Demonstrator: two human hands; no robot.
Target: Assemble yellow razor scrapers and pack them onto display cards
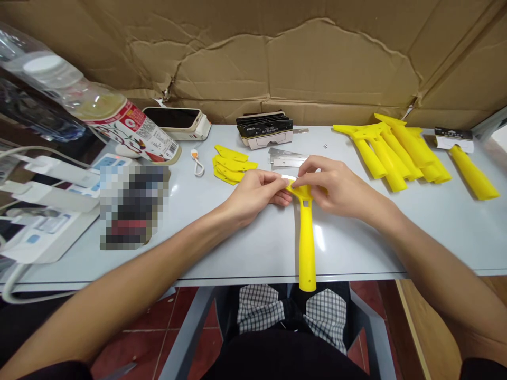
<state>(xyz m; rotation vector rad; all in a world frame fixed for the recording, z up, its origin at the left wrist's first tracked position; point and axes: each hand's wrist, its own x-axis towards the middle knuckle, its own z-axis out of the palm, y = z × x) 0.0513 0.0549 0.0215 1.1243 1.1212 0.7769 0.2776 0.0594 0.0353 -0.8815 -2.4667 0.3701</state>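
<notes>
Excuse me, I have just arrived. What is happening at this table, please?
Someone seated here is working on a yellow plastic T-shaped handle. The left hand holds one end of its head, where a thin silvery metal strip shows; the right hand touches the head, but whether it pinches something small is unclear. Flat yellow plastic pieces and more metal strips lie beyond the hands; similar handles are piled at right.
</notes>
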